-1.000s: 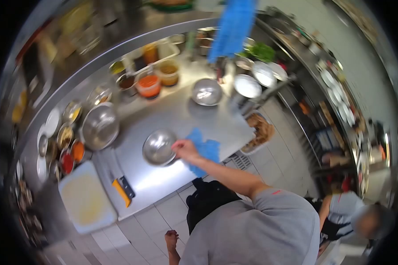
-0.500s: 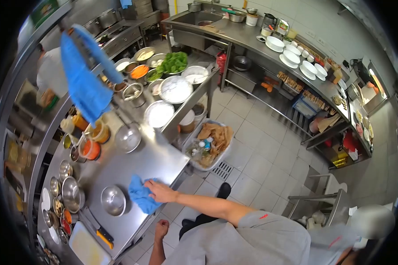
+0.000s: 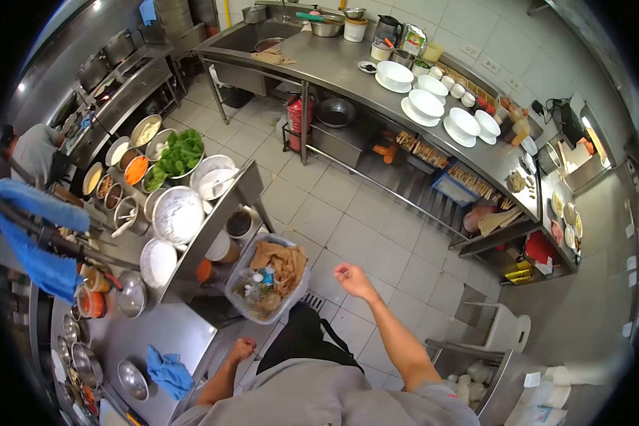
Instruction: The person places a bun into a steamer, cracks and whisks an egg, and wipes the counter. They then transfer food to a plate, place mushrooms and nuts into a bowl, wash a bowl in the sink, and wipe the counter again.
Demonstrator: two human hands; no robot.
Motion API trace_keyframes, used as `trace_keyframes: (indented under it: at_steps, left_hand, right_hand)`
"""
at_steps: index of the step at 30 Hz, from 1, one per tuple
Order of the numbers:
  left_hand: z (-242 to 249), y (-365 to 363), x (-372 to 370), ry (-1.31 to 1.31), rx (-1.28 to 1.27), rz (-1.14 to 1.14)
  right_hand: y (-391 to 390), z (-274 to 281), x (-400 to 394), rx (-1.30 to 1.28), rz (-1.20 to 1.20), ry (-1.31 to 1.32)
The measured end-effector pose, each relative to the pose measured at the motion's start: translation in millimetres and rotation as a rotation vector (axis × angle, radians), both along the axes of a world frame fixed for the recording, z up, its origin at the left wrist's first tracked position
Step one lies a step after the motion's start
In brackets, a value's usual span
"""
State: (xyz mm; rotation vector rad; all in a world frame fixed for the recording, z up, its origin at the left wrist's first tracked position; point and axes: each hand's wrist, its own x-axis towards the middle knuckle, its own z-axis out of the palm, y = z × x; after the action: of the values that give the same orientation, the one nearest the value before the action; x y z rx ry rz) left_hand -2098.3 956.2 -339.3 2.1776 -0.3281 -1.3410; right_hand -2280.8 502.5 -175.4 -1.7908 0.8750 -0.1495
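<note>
Lifted off the blue cloth (image 3: 169, 372) since half a second ago, the right hand (image 3: 353, 277) hangs loosely open and empty over the floor; left hand (image 3: 243, 348) curled, empty, near the tabletop (image 3: 165, 330) edge. Cloth — soft, light, crumpled beside a steel bowl (image 3: 133, 378) — pinches anywhere; far tabletop dishes blur.

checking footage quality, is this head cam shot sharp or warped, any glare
Head view: sharp, with strong fisheye bending, so the long steel counter curves and black corners ring the frame; soft glare on the prep table; right hand and left hand are crisp.
</note>
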Motion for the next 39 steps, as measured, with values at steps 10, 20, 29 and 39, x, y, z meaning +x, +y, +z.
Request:
trace_keyframes:
  at_steps: [10,20,29,39]
  left_hand:
    - [-88,-172,94,0.562,-0.751,-0.380]
    - [20,-524,210,0.163,-0.396,0.391]
    - [-16,-507,220,0.080,-0.177,0.758]
    - [44,-564,150,0.026,0.057,1.255]
  right_hand:
    - [-303,30,22,0.172,-0.216,-0.026]
    - [-537,191,164,0.060,-0.096,-0.167]
    - [-821,275,424,-0.334,0.133,-0.436]
    - [-1146,255,733,-1.042,-0.040,-0.296]
